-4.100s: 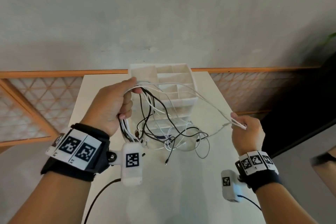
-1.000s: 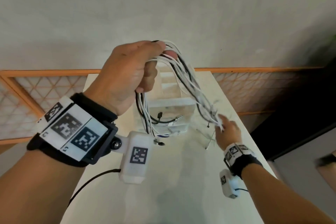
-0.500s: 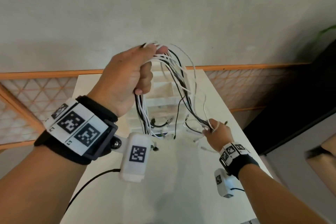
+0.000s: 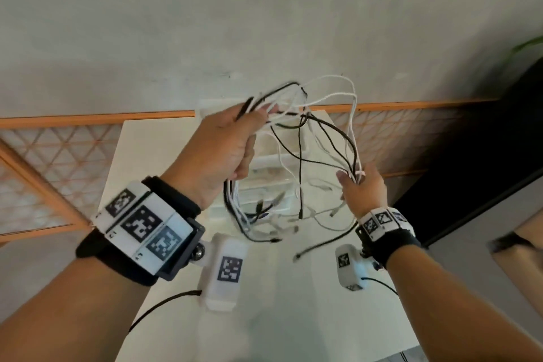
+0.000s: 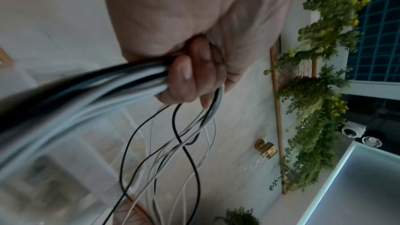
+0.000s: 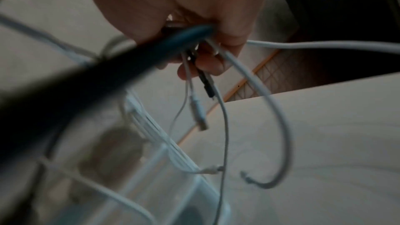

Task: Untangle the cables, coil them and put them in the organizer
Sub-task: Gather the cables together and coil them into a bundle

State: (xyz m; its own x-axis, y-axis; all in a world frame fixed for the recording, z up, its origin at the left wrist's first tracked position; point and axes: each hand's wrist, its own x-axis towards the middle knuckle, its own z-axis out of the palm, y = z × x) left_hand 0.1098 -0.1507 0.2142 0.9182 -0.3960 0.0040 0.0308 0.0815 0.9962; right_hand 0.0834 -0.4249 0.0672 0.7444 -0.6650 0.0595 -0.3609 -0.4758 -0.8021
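A tangle of thin white and black cables [image 4: 311, 138] hangs in the air between my two hands, above the table. My left hand [image 4: 226, 144] is raised and grips the bundle at its top, fingers curled round it [image 5: 186, 78]. Lower and to the right, my right hand [image 4: 360, 185] holds several strands, its fingers closed on them [image 6: 203, 57]. Loose plug ends dangle below, some down at the tabletop. The white compartmented organizer [image 4: 264, 167] stands on the table behind the cables, partly hidden by them and my left hand.
The white table [image 4: 279, 317] stretches toward me, its right edge dropping off beside my right wrist. An orange lattice rail [image 4: 58, 156] runs along the wall behind. A dark surface fills the right side.
My left hand has come down from its highest point and the bundle has spread into looser loops. My right hand has risen a little and moved right, still holding strands.
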